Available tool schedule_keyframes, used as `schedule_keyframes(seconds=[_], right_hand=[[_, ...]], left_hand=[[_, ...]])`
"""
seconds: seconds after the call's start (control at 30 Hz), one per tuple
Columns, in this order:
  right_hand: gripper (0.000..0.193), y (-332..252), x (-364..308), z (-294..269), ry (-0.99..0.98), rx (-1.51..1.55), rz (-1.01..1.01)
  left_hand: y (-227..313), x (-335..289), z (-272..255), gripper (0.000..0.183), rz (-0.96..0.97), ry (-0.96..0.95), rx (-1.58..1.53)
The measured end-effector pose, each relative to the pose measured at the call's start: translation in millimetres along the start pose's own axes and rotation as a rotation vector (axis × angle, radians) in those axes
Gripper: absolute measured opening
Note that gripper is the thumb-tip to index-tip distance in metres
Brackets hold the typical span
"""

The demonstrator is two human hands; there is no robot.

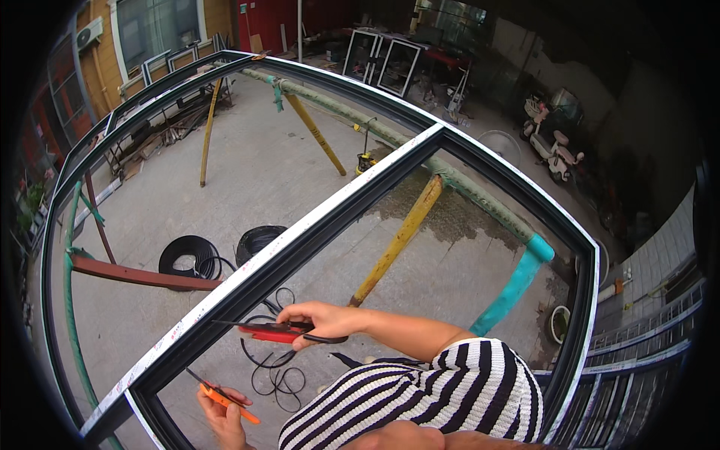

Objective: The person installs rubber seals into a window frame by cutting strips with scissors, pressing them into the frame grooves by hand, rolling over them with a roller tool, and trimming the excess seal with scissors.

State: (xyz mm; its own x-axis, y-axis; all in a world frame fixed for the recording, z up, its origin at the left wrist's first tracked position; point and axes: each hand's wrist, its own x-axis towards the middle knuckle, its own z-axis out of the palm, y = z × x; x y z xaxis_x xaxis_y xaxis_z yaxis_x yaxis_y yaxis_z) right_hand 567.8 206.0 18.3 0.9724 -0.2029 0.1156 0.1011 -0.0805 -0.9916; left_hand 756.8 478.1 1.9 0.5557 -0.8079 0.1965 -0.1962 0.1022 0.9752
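A large black window frame [277, 247] with white protective film lies before me, its dividing bar running diagonally. My right hand [330, 322] is closed around a red-and-black hand tool [271, 335] that resembles shears; its thin tip reaches over the bar's black inner edge. Lower left, my left hand [225, 420] grips an orange-handled tool [225, 400] with a slim dark blade, near the same bar. I cannot make out its exact kind. Under the frame opening, loose loops of thin black strip [279, 381] lie on the ground, partly hidden behind my right hand.
Yellow legs [397, 240] and a green-wrapped rail [480, 196] stand under the frame. A red-brown bar [142, 274] crosses below at left. Black coils [180, 259] rest on the concrete. Smaller frames [397, 67] lean at the back; a scooter [551, 142] stands at right.
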Motion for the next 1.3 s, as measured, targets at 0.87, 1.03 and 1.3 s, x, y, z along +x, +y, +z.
schedule_keyframes(seconds=[0.87, 1.03, 1.3], right_hand=[[0.045, 142.9, -159.3, -9.1, 0.844, -0.512, 0.228], [0.036, 132.8, -174.5, 11.1, 0.954, -0.481, 0.268], [0.036, 128.1, -238.4, 33.4, 1.172, -0.409, 0.361]], left_hand=[[-145.6, 71.8, 310.1, 0.016, -0.764, -0.472, -0.354], [-165.6, 61.5, 313.6, 0.016, -0.929, -0.566, -0.438], [-215.7, 76.2, 274.7, 0.016, -1.105, -0.602, -0.345]])
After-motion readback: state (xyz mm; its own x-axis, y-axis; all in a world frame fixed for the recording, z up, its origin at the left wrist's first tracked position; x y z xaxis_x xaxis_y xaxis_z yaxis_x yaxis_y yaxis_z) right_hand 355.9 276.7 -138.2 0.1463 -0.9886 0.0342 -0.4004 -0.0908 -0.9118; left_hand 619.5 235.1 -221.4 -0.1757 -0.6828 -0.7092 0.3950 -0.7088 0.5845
